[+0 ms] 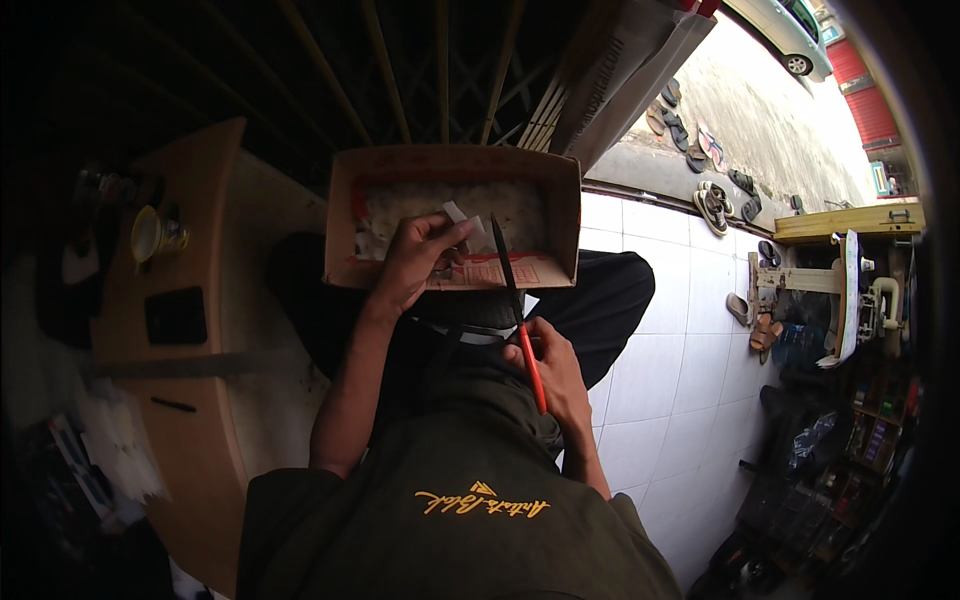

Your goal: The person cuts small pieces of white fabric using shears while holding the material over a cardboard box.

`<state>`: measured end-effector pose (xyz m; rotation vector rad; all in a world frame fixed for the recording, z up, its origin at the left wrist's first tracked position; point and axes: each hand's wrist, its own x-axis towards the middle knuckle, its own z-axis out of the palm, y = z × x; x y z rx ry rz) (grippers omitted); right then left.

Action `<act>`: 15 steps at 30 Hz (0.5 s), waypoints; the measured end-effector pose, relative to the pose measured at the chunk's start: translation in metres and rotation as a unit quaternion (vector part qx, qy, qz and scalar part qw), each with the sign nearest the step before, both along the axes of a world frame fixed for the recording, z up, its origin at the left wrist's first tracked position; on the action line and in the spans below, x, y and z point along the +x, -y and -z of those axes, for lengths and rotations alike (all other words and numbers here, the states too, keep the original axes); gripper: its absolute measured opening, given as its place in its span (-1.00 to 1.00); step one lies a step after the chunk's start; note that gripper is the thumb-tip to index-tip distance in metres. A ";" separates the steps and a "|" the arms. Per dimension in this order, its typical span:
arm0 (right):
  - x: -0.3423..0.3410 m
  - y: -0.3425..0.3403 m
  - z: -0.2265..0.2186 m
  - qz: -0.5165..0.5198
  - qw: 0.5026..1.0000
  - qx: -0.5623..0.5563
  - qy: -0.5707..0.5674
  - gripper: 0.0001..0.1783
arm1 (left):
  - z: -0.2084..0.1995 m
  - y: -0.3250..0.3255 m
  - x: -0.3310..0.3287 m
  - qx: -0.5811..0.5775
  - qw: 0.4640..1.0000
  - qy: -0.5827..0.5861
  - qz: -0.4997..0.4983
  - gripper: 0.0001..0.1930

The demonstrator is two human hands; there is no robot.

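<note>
My left hand (425,250) is above the near left part of an open cardboard box (455,162), its fingers pinched on a small white piece (477,234) that looks like paper. Whitish, lumpy material (510,205) lies inside the box. Near the box's front right, my right hand (553,365) is closed round the red handle of a long, slim tool (508,265). Its dark, pointed blade reaches up over the box's front wall, close to the white piece but apart from it. Seen edge-on, the tool's exact kind is unclear.
The box rests by my crossed legs, below a dark folding gate (443,80). At left, a wooden board or low table (190,320) bears a dark phone (176,316) and a yellow-rimmed cup (147,234). Sandals (713,207) lie at the doorway; shelves (860,460) stand right.
</note>
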<state>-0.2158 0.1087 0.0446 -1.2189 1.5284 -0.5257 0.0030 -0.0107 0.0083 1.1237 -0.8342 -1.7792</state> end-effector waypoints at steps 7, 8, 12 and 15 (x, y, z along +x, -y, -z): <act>-0.007 -0.025 -0.008 -0.107 0.993 0.048 -0.020 0.03 | -0.011 -0.002 -0.005 -0.037 0.999 0.025 -0.026 -0.81; -0.006 -0.022 -0.010 -0.104 0.993 0.047 -0.018 0.01 | -0.010 -0.002 -0.005 -0.042 0.998 0.028 -0.030 -0.81; 0.004 -0.010 -0.007 -0.084 0.995 0.040 -0.036 -0.05 | -0.019 -0.001 -0.007 -0.025 0.999 -0.010 -0.031 -0.81; 0.016 0.010 -0.013 -0.081 0.994 0.045 -0.056 -0.11 | -0.021 -0.002 -0.007 -0.011 0.999 -0.027 -0.038 -0.79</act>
